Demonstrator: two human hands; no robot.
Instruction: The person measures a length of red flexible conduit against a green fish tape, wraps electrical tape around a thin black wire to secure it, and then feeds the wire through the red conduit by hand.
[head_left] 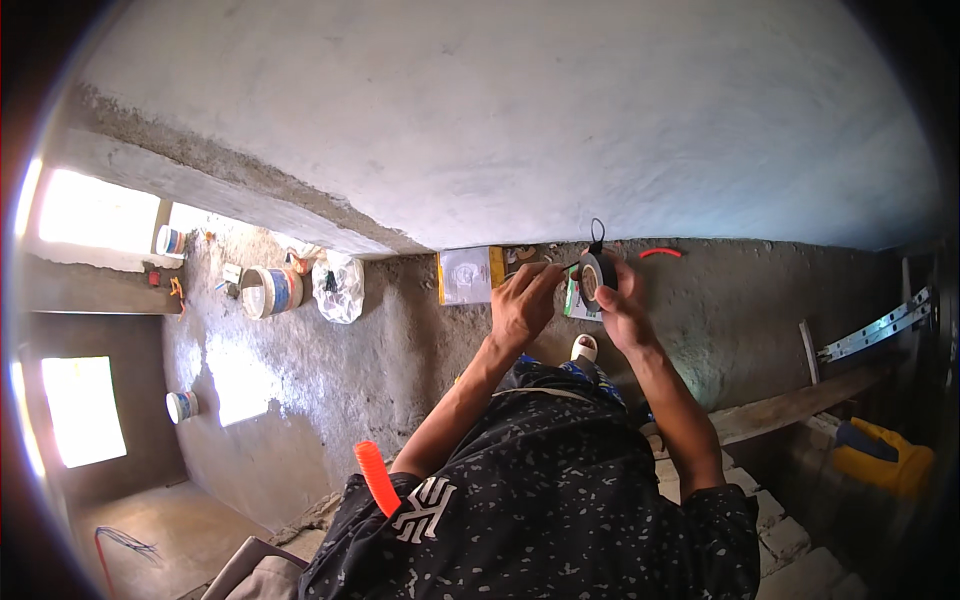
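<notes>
My right hand [627, 312] grips a roll of black tape [606, 268], its round core facing left. A thin dark loop [598, 244] stands up just above the roll; I cannot tell whether it is joined to it. Close by on the left, my left hand [522, 308] has its fingers drawn together in a pinch beside the tape. Whatever lies between those fingertips is hidden or too small to name. Behind the roll, a green and white packet [580, 306] shows partly on the floor.
A yellow-edged clear packet [468, 278] lies along the wall's foot, and a short orange tube [660, 252] lies to the right. Leftward stand a plastic bag [338, 288] and a paint bucket [270, 292]. At right are a ladder [878, 326] and a wooden plank [800, 408].
</notes>
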